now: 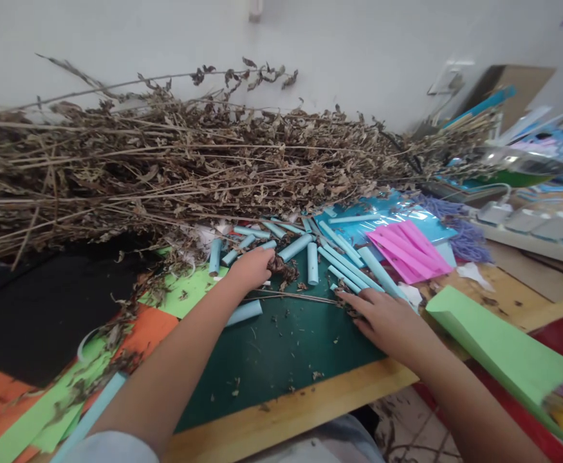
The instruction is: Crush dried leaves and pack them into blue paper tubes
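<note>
My left hand (pixel 251 269) is closed around a clump of dried leaves (pixel 284 269) above the dark green mat (pixel 286 347). Over at the mat's right side, my right hand (pixel 382 315) reaches low with its fingers bent at some thin dry stems (pixel 305 296) and leaf bits; its grip is partly hidden. Light blue paper tubes (pixel 313 263) of several lengths lie scattered between and behind both hands. One short blue tube (pixel 245 312) rests just below my left wrist.
A large heap of dried stalks (pixel 213 161) spans the back against the wall. Pink paper strips (pixel 409 252), a blue plastic packet (pixel 358 215) and a power strip (pixel 532 225) lie right. Black sheet (pixel 59 302) and orange paper (pixel 153 331) lie left; rolled green paper (pixel 498 350) is near right.
</note>
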The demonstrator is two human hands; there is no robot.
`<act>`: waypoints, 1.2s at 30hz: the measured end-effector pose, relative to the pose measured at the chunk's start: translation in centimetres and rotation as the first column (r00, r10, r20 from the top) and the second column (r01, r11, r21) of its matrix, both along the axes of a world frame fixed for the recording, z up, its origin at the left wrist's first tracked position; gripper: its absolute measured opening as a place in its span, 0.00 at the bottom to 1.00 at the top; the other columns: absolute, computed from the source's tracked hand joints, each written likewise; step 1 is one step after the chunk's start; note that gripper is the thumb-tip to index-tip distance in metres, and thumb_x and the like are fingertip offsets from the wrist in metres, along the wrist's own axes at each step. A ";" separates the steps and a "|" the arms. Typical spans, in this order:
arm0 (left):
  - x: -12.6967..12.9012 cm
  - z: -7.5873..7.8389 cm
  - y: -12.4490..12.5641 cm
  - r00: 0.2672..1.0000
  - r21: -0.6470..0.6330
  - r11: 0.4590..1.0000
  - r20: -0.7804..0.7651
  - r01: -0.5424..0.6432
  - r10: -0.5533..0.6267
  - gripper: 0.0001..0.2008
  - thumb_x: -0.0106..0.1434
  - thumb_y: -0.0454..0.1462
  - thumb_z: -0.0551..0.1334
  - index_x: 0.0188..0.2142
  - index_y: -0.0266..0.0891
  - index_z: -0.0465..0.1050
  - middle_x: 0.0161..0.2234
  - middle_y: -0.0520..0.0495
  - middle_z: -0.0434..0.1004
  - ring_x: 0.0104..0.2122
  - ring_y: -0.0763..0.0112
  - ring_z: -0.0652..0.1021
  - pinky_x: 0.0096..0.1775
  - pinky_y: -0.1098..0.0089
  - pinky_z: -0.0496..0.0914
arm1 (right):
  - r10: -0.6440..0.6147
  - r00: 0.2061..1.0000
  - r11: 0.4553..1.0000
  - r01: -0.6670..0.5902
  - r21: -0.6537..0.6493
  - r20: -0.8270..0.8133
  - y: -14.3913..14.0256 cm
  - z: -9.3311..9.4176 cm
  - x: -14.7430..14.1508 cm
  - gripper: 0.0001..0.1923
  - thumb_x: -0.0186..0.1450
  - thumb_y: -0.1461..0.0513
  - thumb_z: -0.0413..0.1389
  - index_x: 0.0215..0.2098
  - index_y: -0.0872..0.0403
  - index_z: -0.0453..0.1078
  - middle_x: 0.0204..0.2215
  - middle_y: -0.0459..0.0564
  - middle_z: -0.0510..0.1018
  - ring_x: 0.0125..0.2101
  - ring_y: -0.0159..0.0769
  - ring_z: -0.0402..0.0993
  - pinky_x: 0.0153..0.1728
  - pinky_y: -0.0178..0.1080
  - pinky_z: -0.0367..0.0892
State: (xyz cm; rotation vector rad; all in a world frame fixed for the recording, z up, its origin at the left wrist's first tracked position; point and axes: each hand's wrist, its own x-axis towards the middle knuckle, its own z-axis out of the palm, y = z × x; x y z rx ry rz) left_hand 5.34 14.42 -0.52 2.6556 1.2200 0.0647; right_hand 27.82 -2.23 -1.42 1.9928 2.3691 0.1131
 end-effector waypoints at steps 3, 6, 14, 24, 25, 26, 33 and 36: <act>0.0 0.0 0.2 1.000 0.027 1.000 -0.016 -0.003 0.003 0.03 0.49 0.33 0.54 0.25 0.38 0.65 0.28 0.46 0.66 0.31 0.64 0.69 0.31 0.69 0.62 | 0.002 0.999 1.000 -0.002 0.006 0.037 0.6 0.4 -0.8 0.20 0.57 0.65 0.46 0.48 0.47 0.60 0.32 0.49 0.69 0.31 0.37 0.66 0.28 0.38 0.55; -0.2 0.0 0.1 1.000 0.035 0.999 -0.013 0.020 -0.019 0.02 0.49 0.34 0.55 0.23 0.38 0.64 0.29 0.45 0.66 0.31 0.65 0.69 0.33 0.69 0.63 | -0.022 0.999 1.000 0.022 -0.005 0.050 0.8 0.7 -1.3 0.14 0.57 0.66 0.46 0.41 0.49 0.64 0.31 0.49 0.69 0.31 0.38 0.66 0.26 0.38 0.53; -0.7 0.0 0.2 0.997 -0.018 0.998 0.039 0.063 -0.063 0.08 0.48 0.29 0.53 0.30 0.38 0.65 0.33 0.46 0.65 0.33 0.66 0.69 0.35 0.70 0.63 | 0.002 1.000 0.999 -0.003 -0.037 -0.027 0.7 0.7 -0.9 0.07 0.58 0.65 0.45 0.31 0.52 0.64 0.29 0.47 0.69 0.29 0.35 0.66 0.27 0.37 0.51; -0.1 0.6 -0.5 0.965 -0.072 0.965 0.083 0.253 -0.247 0.16 0.47 0.32 0.58 0.38 0.41 0.65 0.39 0.46 0.65 0.39 0.65 0.67 0.39 0.70 0.61 | -0.007 0.995 1.000 0.005 -0.016 -0.098 0.2 0.3 -0.3 0.07 0.59 0.64 0.44 0.31 0.52 0.63 0.27 0.46 0.70 0.27 0.34 0.66 0.27 0.36 0.54; 0.1 0.5 -0.6 0.963 -0.054 0.964 0.090 0.260 -0.255 0.13 0.47 0.30 0.56 0.34 0.40 0.66 0.36 0.47 0.66 0.38 0.66 0.68 0.39 0.71 0.61 | 0.000 0.994 1.000 -0.001 -0.007 -0.114 0.2 0.2 -0.3 0.08 0.60 0.65 0.44 0.31 0.52 0.63 0.27 0.47 0.70 0.28 0.34 0.66 0.28 0.36 0.55; 0.3 0.5 -0.6 0.964 -0.032 0.968 0.096 0.251 -0.247 0.11 0.47 0.28 0.54 0.32 0.39 0.65 0.34 0.48 0.66 0.36 0.67 0.67 0.38 0.71 0.61 | 0.008 0.991 1.000 -0.008 0.005 -0.134 0.2 0.1 -0.3 0.08 0.60 0.65 0.43 0.31 0.52 0.63 0.28 0.47 0.70 0.28 0.34 0.66 0.28 0.36 0.56; 0.1 -0.1 0.0 0.980 0.079 0.986 0.118 0.149 -0.158 0.04 0.46 0.29 0.53 0.21 0.39 0.59 0.25 0.49 0.61 0.28 0.69 0.65 0.29 0.71 0.60 | 0.011 0.961 0.997 0.012 0.082 -0.275 0.1 -0.3 -0.1 0.07 0.59 0.66 0.42 0.30 0.53 0.60 0.36 0.50 0.70 0.34 0.36 0.67 0.33 0.38 0.61; -0.1 -0.5 0.2 0.983 0.094 0.989 0.134 0.112 -0.124 0.04 0.48 0.30 0.53 0.21 0.38 0.59 0.24 0.50 0.60 0.27 0.69 0.65 0.29 0.70 0.60 | -0.046 0.944 0.993 0.079 0.087 -0.327 -0.1 -0.6 0.0 0.06 0.59 0.64 0.42 0.31 0.53 0.60 0.36 0.50 0.71 0.34 0.38 0.68 0.32 0.39 0.62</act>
